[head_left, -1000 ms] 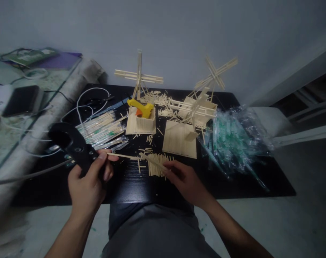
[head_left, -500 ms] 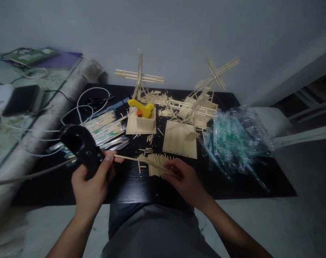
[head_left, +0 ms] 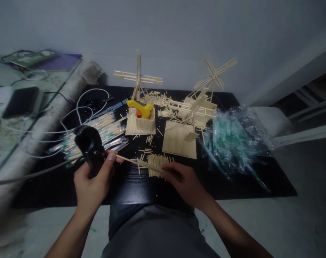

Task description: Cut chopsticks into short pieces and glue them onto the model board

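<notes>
The left hand [head_left: 92, 183] holds a black hand tool [head_left: 91, 145] and pinches a thin wooden stick [head_left: 126, 158]; the right hand [head_left: 186, 182] has its fingertips closed on a slim stick bundle [head_left: 150, 166], above short sticks [head_left: 159, 159] piled on the black tabletop [head_left: 125, 191]. Beyond, a yellow glue gun [head_left: 143, 109] rests in a stick-built box [head_left: 145, 126].

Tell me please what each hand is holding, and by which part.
Left hand: black tool by its lower part, thin stick by its left end. Right hand: sticks by their right ends.
</notes>
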`<move>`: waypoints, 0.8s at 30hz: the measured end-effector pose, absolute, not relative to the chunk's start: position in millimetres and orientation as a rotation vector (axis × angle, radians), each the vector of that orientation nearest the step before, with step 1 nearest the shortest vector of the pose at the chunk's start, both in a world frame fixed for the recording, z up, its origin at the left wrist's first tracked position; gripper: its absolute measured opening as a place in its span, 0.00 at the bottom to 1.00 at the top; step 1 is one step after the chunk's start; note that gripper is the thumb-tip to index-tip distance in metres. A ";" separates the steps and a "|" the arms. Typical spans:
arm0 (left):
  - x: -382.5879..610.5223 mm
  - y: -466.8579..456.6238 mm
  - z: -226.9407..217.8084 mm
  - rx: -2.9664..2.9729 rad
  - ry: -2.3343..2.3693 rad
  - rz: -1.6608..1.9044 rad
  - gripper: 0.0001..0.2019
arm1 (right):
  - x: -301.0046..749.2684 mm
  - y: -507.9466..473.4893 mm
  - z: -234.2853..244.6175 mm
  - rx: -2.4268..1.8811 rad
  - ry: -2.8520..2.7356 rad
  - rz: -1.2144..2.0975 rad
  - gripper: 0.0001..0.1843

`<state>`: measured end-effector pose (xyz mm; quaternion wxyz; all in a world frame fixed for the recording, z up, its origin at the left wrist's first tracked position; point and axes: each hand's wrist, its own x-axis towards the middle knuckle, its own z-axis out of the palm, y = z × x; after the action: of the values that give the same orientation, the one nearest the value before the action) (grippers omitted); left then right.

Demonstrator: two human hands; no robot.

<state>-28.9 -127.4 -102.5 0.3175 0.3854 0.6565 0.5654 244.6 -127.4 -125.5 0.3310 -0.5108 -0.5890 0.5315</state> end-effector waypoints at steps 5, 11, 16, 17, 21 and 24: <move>-26.6 -125.6 -100.5 0.901 1.674 1.507 0.17 | 242.9 -125.6 -121.8 -1.332 -1.540 1.412 0.11; -27.5 -127.4 -103.7 0.928 1.728 1.466 0.18 | 242.8 -124.2 -122.5 -1.321 -1.531 1.417 0.11; -31.4 -125.0 -103.0 1.092 1.737 1.295 0.21 | 243.4 -125.8 -126.3 -1.329 -1.544 1.396 0.08; -31.0 -124.3 -102.6 1.132 1.739 1.267 0.21 | 243.1 -126.0 -126.5 -1.335 -1.548 1.389 0.08; -26.7 -123.4 -102.7 1.303 1.739 1.154 0.21 | 241.5 -125.9 -125.4 -1.341 -1.551 1.381 0.07; -28.8 -123.1 -103.4 1.340 1.691 1.086 0.22 | 241.1 -125.0 -124.2 -1.324 -1.539 1.388 0.08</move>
<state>-28.8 -123.1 -103.4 0.3551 0.5186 0.6544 0.4203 241.1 -125.0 -124.2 0.3346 -0.5073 -0.5897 0.5320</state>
